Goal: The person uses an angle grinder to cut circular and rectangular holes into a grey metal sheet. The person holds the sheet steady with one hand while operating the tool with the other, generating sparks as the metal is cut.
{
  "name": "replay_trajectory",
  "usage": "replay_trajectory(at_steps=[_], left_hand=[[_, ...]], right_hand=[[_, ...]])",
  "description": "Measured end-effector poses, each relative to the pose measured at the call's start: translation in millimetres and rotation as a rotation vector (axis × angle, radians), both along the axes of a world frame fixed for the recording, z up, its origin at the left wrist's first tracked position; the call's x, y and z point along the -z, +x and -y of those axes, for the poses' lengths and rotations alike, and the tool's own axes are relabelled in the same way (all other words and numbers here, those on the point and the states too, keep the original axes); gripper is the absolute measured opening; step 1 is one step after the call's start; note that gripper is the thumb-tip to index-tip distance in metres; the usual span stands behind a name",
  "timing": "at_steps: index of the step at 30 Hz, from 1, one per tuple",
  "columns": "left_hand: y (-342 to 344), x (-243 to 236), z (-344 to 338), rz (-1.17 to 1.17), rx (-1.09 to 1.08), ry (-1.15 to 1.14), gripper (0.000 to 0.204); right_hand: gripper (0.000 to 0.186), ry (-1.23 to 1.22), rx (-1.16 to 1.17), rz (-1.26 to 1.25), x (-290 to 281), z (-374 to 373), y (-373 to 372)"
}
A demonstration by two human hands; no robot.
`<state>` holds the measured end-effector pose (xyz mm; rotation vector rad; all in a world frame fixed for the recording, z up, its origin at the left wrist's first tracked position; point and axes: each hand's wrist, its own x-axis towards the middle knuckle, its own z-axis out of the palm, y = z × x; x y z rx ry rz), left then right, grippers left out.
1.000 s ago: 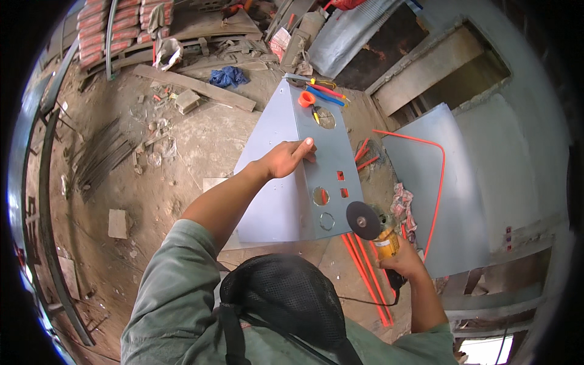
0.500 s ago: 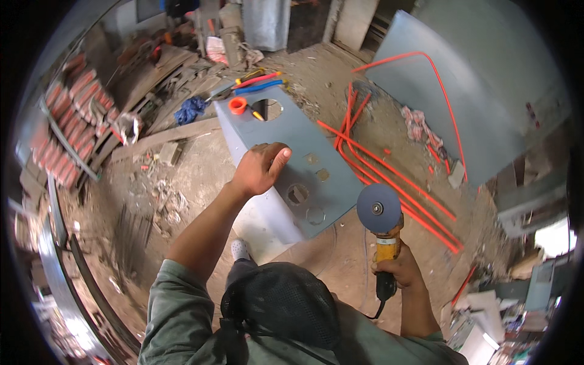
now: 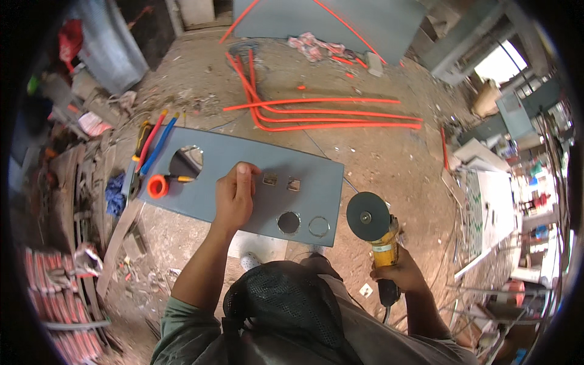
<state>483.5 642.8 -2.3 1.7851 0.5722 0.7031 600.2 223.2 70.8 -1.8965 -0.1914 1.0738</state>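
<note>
My right hand point(image 3: 401, 271) is wrapped round the yellow body of an angle grinder point(image 3: 384, 254). Its dark flat disc point(image 3: 368, 217) points away from me, just off the right end of a grey panel point(image 3: 237, 157). Over the panel's middle is my left hand point(image 3: 236, 196), curled closed with the thumb on top; whatever it may hold is hidden. Near it the panel has two small square cutouts, a dark round hole point(image 3: 288, 223) and a ring-shaped cut point(image 3: 319, 226). A large round opening point(image 3: 187, 163) lies towards its left end.
On the panel's left end lie an orange tape roll point(image 3: 158, 186), a small screwdriver point(image 3: 180, 179) and red- and blue-handled tools point(image 3: 159, 143). Long bent orange tubes point(image 3: 334, 119) lie on the littered floor beyond. Red-striped sacks point(image 3: 61, 316) are at lower left.
My view has turned to the right, so the panel now lies crosswise before me. The grinder stays in my right hand, and my left hand remains over the panel.
</note>
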Motion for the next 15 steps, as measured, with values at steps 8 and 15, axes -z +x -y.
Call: replay_trajectory(at_steps=[8, 15], left_hand=[[2.0, 1.2, -3.1, -0.035, 0.066, 0.04, 0.053], [-15.8, -18.9, -26.3, -0.079, 0.19, 0.485, 0.011]], right_hand=[[0.053, 0.062, 0.355, -0.064, 6.5, -2.1, -80.4], [0.057, 0.136, 0.368, -0.071, 24.0, 1.4, -80.1]])
